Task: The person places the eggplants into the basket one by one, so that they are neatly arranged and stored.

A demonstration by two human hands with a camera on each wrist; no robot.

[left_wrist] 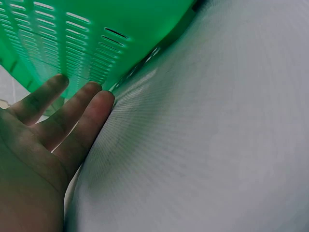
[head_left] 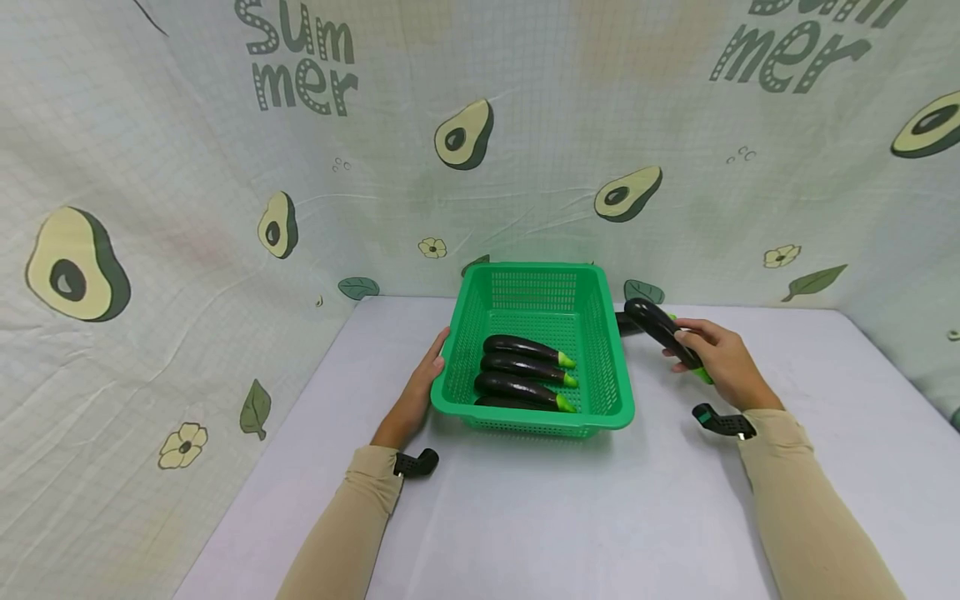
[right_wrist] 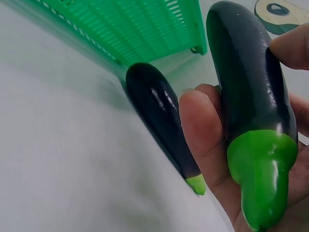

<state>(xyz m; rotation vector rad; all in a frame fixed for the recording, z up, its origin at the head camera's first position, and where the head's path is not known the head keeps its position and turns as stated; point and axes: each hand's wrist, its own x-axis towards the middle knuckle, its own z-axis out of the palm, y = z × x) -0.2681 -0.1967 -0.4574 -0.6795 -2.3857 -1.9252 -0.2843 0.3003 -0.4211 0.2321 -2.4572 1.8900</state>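
Note:
My right hand (head_left: 722,357) grips a dark purple eggplant (head_left: 660,327) with a green stem end, raised over the table right of the basket. In the right wrist view, thumb and fingers wrap this eggplant (right_wrist: 251,82). Below it a second eggplant (right_wrist: 159,116) lies on the table beside the basket wall; in the head view its body (head_left: 628,323) is partly hidden. Several eggplants (head_left: 517,387) lie in a row inside the green basket (head_left: 622,392), stems to the right. My left hand (head_left: 416,392) touches the basket's left side, and its fingers (left_wrist: 79,108) look straight in the left wrist view.
A white cloth covers the table (head_left: 525,517). Behind it hangs a pale curtain (head_left: 540,108) printed with avocados, leaves and the word summer. A black camera band sits on each wrist.

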